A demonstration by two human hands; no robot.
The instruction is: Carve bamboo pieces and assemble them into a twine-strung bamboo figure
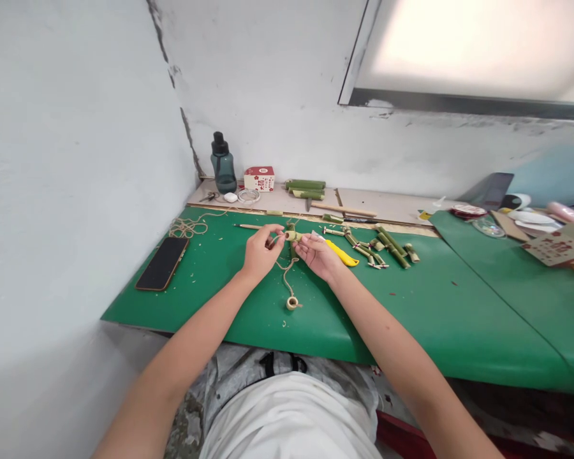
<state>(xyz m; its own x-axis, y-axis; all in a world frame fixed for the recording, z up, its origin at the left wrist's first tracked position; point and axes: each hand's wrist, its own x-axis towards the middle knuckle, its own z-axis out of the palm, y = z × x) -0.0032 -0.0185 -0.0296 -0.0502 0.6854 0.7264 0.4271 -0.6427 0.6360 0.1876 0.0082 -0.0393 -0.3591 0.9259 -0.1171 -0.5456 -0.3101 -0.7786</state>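
Note:
Over the green mat (229, 306), my right hand (317, 254) grips a short bamboo tube (293, 236) with its hollow end facing left. At that open end, the fingers of my left hand (262, 252) are pinched together. They seem to hold the twine, though the fingertips hide what is between them. A length of twine (287, 278) hangs below my hands and runs to a small bamboo ring (291, 303) on the mat. Behind my right hand lies a yellow-handled tool (342, 252); its other end is partly covered.
A phone (162, 264) and loose twine (186, 226) lie at left. At right are several bamboo pieces (393, 247) and a jointed bamboo figure (358, 245). Along the wall stand a water bottle (224, 167), a red-and-white box (259, 180) and a hammer (342, 208).

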